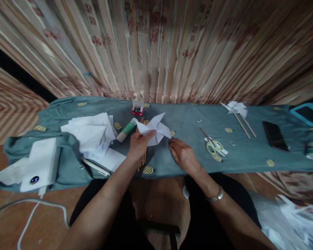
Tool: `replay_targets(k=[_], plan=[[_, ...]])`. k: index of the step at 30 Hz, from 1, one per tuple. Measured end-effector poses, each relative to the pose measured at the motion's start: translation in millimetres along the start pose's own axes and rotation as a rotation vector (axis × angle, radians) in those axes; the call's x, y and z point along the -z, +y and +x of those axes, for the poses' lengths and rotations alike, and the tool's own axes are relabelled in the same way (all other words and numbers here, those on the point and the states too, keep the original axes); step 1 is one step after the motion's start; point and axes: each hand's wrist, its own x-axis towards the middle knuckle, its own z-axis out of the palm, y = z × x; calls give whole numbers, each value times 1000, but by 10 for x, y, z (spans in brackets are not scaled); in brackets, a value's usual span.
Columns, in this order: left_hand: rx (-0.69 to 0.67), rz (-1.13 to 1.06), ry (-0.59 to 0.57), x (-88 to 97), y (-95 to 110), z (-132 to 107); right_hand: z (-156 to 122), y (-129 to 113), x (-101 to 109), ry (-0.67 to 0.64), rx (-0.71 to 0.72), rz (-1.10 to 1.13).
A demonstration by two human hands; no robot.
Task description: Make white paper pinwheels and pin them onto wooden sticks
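White folded-paper pinwheel [160, 130], pointed and splayed in outline, left hand [140, 141] pinching it, right hand [183, 153] curled, its grasp unclear

Ahead of us a pleated beige curtain [156, 69] fills the background, with reddish flower motifs and small square stamp-like prints between its folds. At the left, a dark bar [21, 71] slants down past a brown-and-cream striped covering [10, 107]. We see a long, narrow surface [187, 156] draped in a grey-green cloth [250, 152] printed with yellow pineapples. Below it lies a reddish-brown tiled floor [49, 229]. The light is dim, and the upper right falls into shadow.
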Motion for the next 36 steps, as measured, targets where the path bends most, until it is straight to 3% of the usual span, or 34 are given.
replay_targets(k=[5,10,14,22,28,36], plan=[[64,-29,-17,-7,-40,-20,17,0,43,76,-84,91],[129,-50,-15,-45,-53,-56,43,-58,247,243,-242,293],[161,-53,-65,-73,-88,-89,50,-184,402,349,-276,446],[91,78,-132,-102,-195,-142,88,-372,392,307,-250,502],[8,218,-162,-105,-191,-163,116,-362,344,292,-241,479],[5,220,-174,-103,-192,-178,111,-319,273,284,-229,504]])
